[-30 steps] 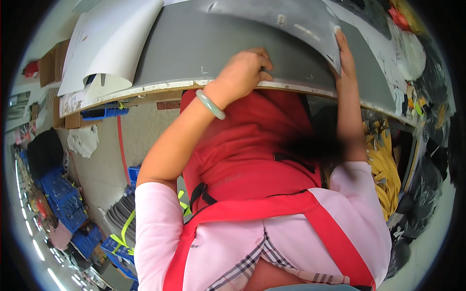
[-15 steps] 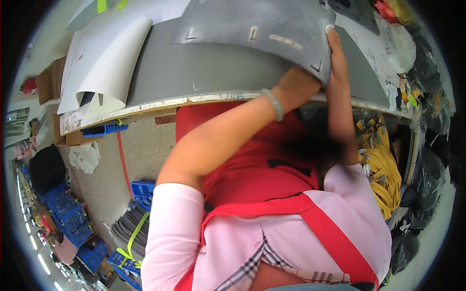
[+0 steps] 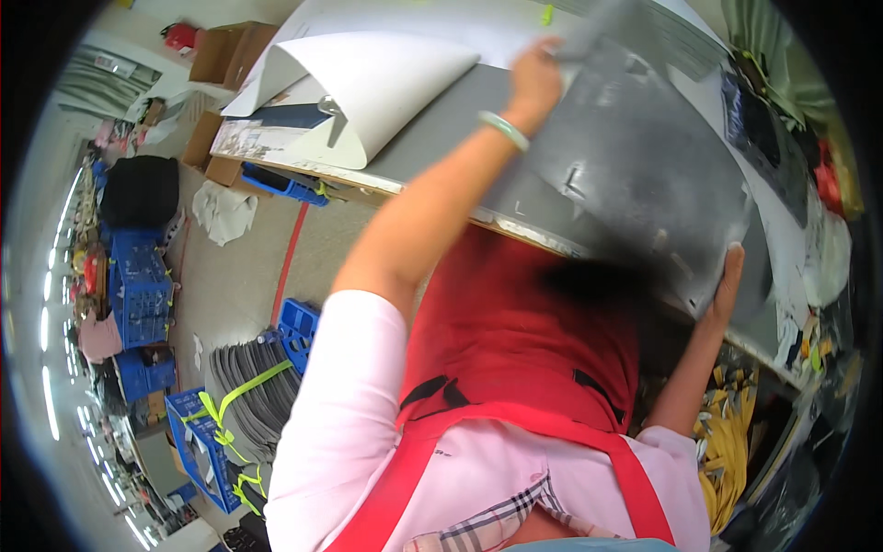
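Together, left hand [image 3: 535,85] and right hand [image 3: 727,287] hold a grey sheet [image 3: 648,152] with angled marks [image 3: 573,181], each grip narrow

Our left hand [image 3: 536,81], half a second ago close beside our right hand [image 3: 728,281], has moved well away, forward and leftward, to the grey sheet's [image 3: 635,138] blurred far edge. The sheet has swung round and now spreads between our hands. Our view has turned too.
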The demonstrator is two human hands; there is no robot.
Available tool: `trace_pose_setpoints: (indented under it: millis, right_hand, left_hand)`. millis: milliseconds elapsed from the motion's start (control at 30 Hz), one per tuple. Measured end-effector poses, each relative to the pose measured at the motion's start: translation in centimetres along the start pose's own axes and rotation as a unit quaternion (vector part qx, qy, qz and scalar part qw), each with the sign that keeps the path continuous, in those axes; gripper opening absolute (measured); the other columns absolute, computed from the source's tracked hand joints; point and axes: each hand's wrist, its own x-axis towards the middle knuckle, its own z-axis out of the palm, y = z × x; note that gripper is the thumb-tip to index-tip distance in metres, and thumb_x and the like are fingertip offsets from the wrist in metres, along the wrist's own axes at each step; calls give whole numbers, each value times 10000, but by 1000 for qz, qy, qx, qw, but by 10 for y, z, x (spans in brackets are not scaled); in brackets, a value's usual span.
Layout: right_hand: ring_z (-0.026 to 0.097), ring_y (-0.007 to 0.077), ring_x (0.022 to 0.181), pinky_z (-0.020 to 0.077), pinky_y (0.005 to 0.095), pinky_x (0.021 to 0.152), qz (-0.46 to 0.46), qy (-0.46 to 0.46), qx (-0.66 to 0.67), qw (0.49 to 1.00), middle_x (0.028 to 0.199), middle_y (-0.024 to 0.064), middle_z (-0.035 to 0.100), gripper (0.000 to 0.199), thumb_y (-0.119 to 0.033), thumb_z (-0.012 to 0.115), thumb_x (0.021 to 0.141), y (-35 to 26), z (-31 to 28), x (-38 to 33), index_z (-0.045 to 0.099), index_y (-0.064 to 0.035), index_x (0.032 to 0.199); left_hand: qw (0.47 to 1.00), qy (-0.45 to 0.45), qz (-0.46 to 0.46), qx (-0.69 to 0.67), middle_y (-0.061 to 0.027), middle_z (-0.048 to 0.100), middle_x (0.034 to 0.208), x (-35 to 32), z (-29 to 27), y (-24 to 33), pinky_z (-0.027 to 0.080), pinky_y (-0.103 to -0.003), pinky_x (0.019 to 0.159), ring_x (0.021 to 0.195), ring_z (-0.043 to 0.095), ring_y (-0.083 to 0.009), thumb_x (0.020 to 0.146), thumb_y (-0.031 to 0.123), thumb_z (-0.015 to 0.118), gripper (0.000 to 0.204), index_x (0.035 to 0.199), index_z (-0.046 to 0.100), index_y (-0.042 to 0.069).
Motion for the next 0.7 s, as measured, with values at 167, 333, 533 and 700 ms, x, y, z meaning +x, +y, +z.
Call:
trace_pose_setpoints:
  millis: [167, 333, 533, 700]
  right_hand:
    - [554, 184, 1123, 452, 317, 971, 43, 7, 80, 996, 1259, 83, 556, 444, -278, 558, 983, -9, 17, 2, 464, -20, 1333]
    - [506, 171, 1181, 388, 300, 1032, 14, 47, -62, 997, 1309, 73, 525, 475, -261, 543, 992, 6, -20, 22, 439, -3, 1377]
    - [474, 171, 1218, 360, 299, 1055, 16, 96, -176, 980, 1364, 78, 480, 495, -248, 538, 993, 1, -25, 27, 421, 14, 1396]
    - [440, 178, 1256, 328, 298, 1077, 5, 98, -207, 974, 1398, 87, 450, 519, -263, 541, 991, -4, -20, 25, 409, 20, 1406]
  left_hand:
    - [954, 170, 71, 238, -233, 680, 823, 91, -219, -104, 514, -436, 711, 815, 659, -400, 882, 221, 521, 268, 956, 700, 35]
    - [910, 223, -198, 288, -221, 690, 984, 77, -360, -205, 497, -395, 830, 934, 657, -352, 853, 283, 576, 310, 1002, 718, 51]
    - [909, 286, -294, -75, -121, 685, 1006, 29, -362, -251, 506, -333, 785, 876, 650, -203, 838, 150, 702, 288, 1024, 671, -67]
    - [849, 295, -374, -229, -159, 650, 995, 0, -355, -264, 539, -378, 738, 841, 656, -275, 764, -16, 728, 320, 1044, 591, -86]
